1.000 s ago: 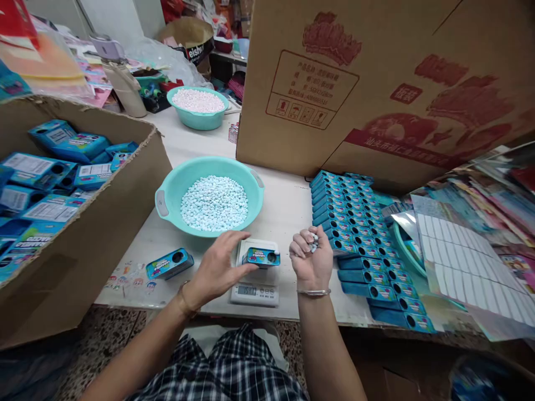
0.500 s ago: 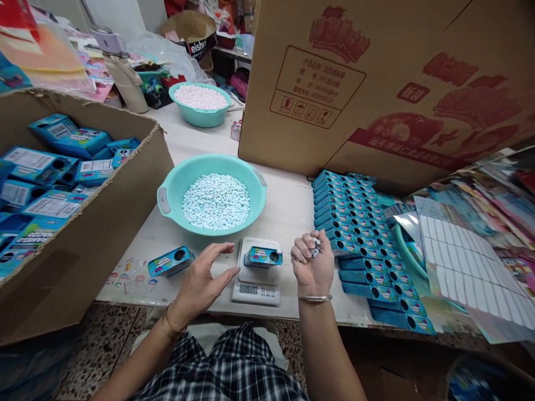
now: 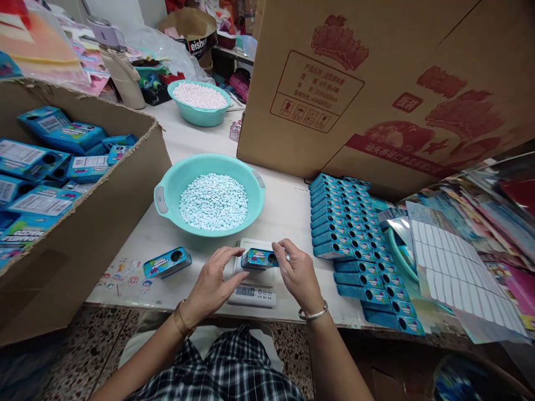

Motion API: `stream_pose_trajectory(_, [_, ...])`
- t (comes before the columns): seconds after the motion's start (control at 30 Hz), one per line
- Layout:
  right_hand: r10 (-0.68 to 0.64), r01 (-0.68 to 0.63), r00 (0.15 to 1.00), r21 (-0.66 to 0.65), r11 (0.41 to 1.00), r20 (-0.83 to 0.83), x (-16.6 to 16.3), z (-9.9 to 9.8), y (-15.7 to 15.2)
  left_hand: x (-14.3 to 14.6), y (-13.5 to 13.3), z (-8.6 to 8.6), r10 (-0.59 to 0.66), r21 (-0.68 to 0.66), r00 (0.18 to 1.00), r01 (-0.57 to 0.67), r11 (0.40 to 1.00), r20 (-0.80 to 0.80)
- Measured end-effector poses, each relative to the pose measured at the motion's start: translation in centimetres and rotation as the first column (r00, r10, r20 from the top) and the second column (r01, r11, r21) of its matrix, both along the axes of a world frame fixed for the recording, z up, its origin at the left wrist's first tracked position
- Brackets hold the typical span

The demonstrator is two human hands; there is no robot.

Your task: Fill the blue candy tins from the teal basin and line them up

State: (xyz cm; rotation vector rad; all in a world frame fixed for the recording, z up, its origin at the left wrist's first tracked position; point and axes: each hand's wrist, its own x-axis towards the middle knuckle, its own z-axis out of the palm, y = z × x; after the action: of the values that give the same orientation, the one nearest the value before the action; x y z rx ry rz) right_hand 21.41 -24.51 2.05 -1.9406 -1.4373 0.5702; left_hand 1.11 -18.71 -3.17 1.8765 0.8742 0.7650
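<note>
A small blue candy box [image 3: 257, 258] with a round dark hole at its right end rests on the white digital scale [image 3: 263, 298]. My right hand [image 3: 298, 273] is closed on small pale candies [image 3: 287, 257], its fingertips at that hole. My left hand [image 3: 217, 281] is at the box's left end, thumb and fingers apart, with nothing in it. Farther left, another blue box [image 3: 168, 263] lies on the table by itself. Beyond the scale stands a turquoise basin [image 3: 167, 178] with many pale blue candies [image 3: 214, 201].
An open carton [image 3: 104, 223] of blue boxes stands on the left. Rows of blue boxes [image 3: 346, 223] are at the right, before a large carton [image 3: 301, 106]. A second basin [image 3: 200, 118] with pale pink candies is farther back. Sticker sheets [image 3: 455, 262] overhang the right side.
My right hand has moved left and turned over, from beside the rows of boxes to the hole of the box on the scale. My left hand stays open, shifted slightly closer to the box.
</note>
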Motion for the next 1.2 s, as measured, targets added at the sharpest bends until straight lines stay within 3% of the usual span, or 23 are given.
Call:
stream_pose_trajectory(0.17, [0.043,-0.039,0.968,-0.02,0.999,0.246,-0.5,-0.5,0.1,-0.1,-0.1,-0.4,0.005,-0.004,1.0,-0.005,1.0,-0.003])
stream_pose_trajectory(0.3, [0.042,-0.039,0.967,-0.019,0.999,0.252,-0.5,-0.8,0.1,-0.2,0.0,-0.5,0.008,-0.01,1.0,-0.008,1.0,0.0])
stream_pose_trajectory(0.47, [-0.006,0.005,0.998,0.018,1.0,0.06,-0.4,-0.5,-0.1,-0.2,0.0,-0.6,0.013,-0.012,1.0,-0.013,1.0,0.007])
stream_pose_trajectory(0.6, [-0.134,0.165,0.964,0.117,0.979,-0.23,0.7,-0.6,-0.1,-0.3,0.0,-0.5,0.028,-0.01,0.999,-0.027,1.0,0.02])
stream_pose_trajectory(0.67, [-0.206,0.284,0.88,0.127,0.95,-0.427,1.8,-1.1,-0.2,-0.5,0.1,-0.3,0.044,-0.002,0.999,-0.044,0.999,0.022])
stream_pose_trajectory(0.8, [-0.257,0.469,0.621,0.088,0.879,-0.74,4.4,-2.3,-1.0,-1.0,0.5,0.3,0.076,0.059,0.997,-0.077,0.995,0.026])
stream_pose_trajectory(0.9, [-0.271,0.531,0.498,0.043,0.846,-0.824,5.6,-3.0,-2.0,-1.0,0.7,1.3,0.086,0.163,0.996,-0.088,0.983,0.02])
stream_pose_trajectory(1.0, [-0.277,0.539,0.433,0.0,0.842,-0.858,6.0,-3.7,-2.9,-0.8,0.8,2.3,0.073,0.312,0.997,-0.062,0.948,-0.024])
stream_pose_trajectory(1.1, [-0.273,0.518,0.427,-0.014,0.855,-0.862,5.8,-4.5,-3.6,-0.3,0.8,3.0,0.044,0.454,0.994,0.009,0.891,-0.105])
stream_pose_trajectory(1.2, [-0.267,0.481,0.493,0.005,0.877,-0.828,5.3,-5.0,-3.7,0.7,0.8,3.1,-0.013,0.534,0.976,0.129,0.836,-0.215])
